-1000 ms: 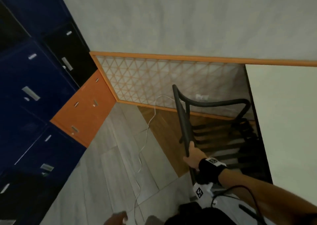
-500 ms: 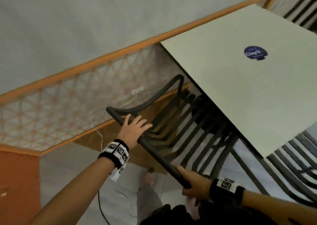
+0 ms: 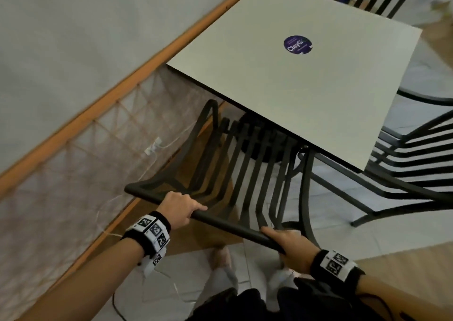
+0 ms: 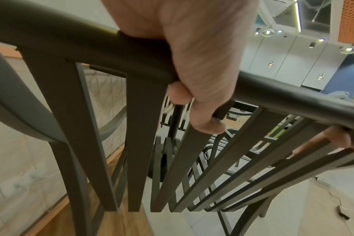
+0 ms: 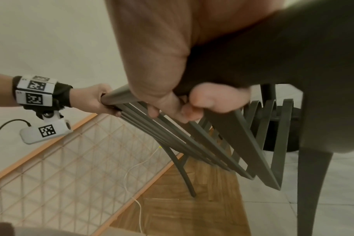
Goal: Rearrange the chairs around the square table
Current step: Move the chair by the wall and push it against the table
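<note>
Along the rounded top rail of the dark metal slatted chair, both grips are closed: the left hand wraps the rail near its left corner, fingers curled over and thumb beneath, and the right hand clasps the same rail toward its right end. That chair's seat reaches under the near edge of the pale square surface, which bears a round purple sticker. A second dark slatted chair stands at the surface's right side. A white cable trails beside the orange-framed lattice panel.
</note>
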Tool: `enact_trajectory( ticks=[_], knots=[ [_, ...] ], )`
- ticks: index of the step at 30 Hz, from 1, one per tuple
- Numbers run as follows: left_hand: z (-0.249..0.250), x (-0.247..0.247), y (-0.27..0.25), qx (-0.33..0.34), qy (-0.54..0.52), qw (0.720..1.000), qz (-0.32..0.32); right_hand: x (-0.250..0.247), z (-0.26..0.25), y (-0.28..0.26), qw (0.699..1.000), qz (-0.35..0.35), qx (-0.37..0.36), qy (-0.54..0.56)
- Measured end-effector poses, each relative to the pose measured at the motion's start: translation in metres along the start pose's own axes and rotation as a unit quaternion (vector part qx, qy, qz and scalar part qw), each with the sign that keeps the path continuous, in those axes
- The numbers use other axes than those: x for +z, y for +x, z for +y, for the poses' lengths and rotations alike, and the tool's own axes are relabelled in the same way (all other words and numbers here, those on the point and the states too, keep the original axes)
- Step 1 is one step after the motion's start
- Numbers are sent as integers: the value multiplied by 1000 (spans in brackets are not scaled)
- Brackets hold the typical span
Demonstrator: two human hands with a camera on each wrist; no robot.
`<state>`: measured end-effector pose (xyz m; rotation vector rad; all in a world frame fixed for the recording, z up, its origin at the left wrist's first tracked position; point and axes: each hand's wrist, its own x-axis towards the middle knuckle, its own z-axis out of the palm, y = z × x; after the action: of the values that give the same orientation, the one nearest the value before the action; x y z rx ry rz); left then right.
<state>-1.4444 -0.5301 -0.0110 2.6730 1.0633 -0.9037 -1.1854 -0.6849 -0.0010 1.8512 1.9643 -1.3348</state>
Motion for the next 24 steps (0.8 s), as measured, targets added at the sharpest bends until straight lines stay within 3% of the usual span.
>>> enact_trajectory(
  ticks=[8,24],
  knots=[
    [-49,3,16,-34,-20,999,22,-2,-27,35,999,27,-23,32],
    [-108,-44,91,8,19,998,57,-51,-25,97,997,40,-5,69]
  ],
)
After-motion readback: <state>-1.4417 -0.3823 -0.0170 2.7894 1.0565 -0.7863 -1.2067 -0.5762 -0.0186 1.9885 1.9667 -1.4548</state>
